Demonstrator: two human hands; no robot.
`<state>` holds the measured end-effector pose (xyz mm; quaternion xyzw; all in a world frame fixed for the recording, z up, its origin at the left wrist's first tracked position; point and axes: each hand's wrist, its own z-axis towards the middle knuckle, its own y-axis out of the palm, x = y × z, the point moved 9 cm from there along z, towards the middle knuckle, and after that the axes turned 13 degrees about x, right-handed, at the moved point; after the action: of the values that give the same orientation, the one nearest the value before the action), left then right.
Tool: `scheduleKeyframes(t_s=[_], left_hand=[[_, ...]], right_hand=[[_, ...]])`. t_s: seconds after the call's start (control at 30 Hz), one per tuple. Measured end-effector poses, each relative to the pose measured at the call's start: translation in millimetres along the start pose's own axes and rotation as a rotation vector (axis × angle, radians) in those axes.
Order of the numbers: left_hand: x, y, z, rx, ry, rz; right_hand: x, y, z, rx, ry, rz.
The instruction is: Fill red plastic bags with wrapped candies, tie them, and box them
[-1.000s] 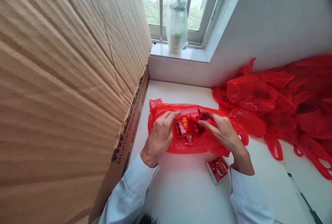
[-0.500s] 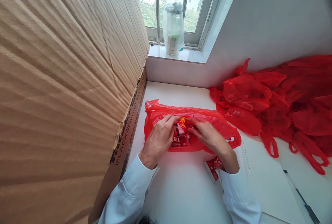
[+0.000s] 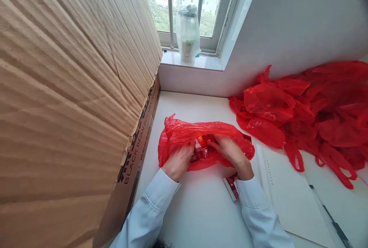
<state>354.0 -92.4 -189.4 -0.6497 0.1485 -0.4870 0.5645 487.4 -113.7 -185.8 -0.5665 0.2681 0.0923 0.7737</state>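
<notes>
A thin red plastic bag lies on the white table with its mouth open toward me. Inside it are several small red packets with printed wrappers. My left hand reaches into the bag's left side, fingers bent against the packets and partly covered by red film. From the right, my right hand reaches in too, its thumb and fingers closed on the upper packet. One loose red-and-white packet lies outside the bag, beside my right sleeve and partly hidden by it.
A tall cardboard box fills the left side. Crumpled red plastic bags are heaped at the right along the wall. A notebook and a pen lie below them. A plastic-wrapped jar stands on the windowsill.
Both hands have moved deeper into the bag. Its back edge has risen and folded over my left fingers, and its right handle end has drawn inward. The view has shifted slightly.
</notes>
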Motion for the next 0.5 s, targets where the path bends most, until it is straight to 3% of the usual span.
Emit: scheduleKeyframes(t_s=[0.13, 0.27, 0.5], left_hand=[[-9, -4.8, -1, 0.034, -0.04, 0.045], [-7, -14.4, 2, 0.073, -0.049, 0.071], [36, -1.0, 9, 0.063, 0.088, 0.001]], right_hand=[[5, -13, -2, 0.05, 0.04, 0.108], [18, -36, -3, 0.192, 0.162, 0.102], [33, -66, -5, 0.338, 0.284, -0.075]])
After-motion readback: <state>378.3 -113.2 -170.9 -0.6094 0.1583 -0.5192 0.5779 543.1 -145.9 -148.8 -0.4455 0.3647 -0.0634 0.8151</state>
